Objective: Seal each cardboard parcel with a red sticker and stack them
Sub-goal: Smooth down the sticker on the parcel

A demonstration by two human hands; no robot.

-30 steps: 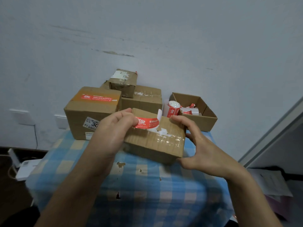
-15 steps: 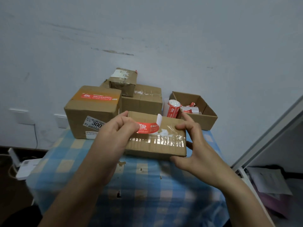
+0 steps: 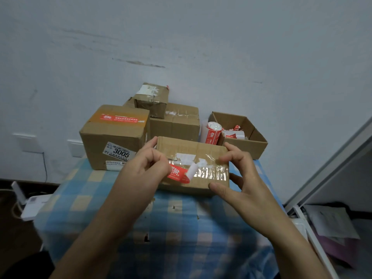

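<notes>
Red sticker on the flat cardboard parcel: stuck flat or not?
Not flat: the red sticker curls up at its white end; the left hand pinches the other end.

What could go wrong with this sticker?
1. The red sticker pinched by the left hand has a curled white end; it may fold or crease.
2. It overlaps wrinkled glossy tape on the parcel; adhesion may be poor.
3. Only the right hand steadies the parcel; it could shift.
</notes>
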